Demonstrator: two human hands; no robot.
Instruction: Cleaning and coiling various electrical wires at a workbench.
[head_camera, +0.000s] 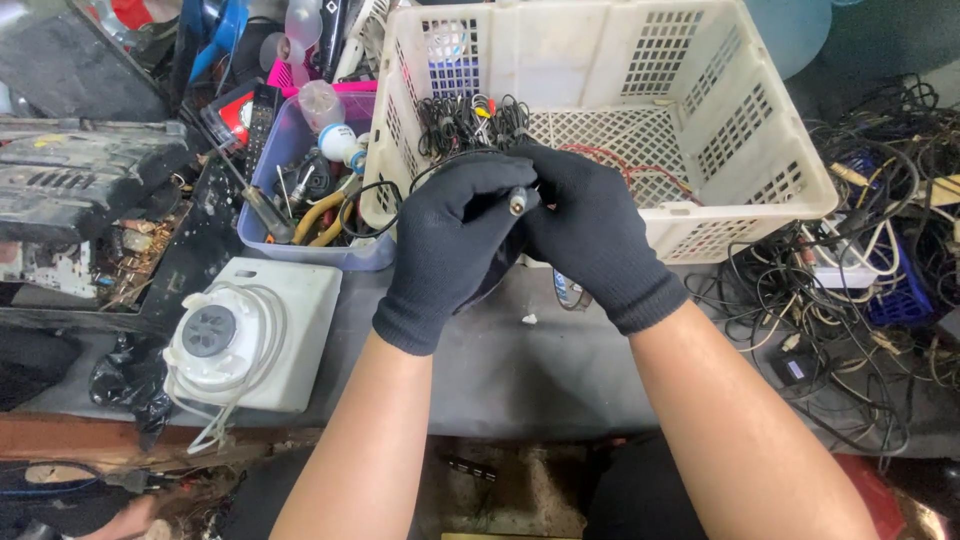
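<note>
1. My left hand (452, 235), in a black knit glove, is curled shut around a black cable (455, 158) and its small metal-tipped plug (518, 200), which pokes out between my two hands.
2. My right hand (590, 235), gloved the same way, is closed against the left one, its fingers pressed to the plug end; how much of the cable it grips I cannot tell, since the gloves hide it.
3. Both hands are held together just in front of the near wall of a white plastic basket (700, 215) with lattice sides.
4. The black cable loops up from my left hand over the basket's near rim.
5. Inside the basket lie a bundle of thin black wires (470, 120) in the near left corner and a red wire (600, 155) on the floor of it.
6. Left of the basket stands a bluish tub (290, 150) crowded with tools and yellow-handled bits.
7. In front of the tub, on the dark bench (520, 380), sits a white square housing with a round grey-centred part (212, 332) on it.
8. To my right a tangle of dark and white cords (860, 280) spreads over the bench, well apart from my hands.
</note>
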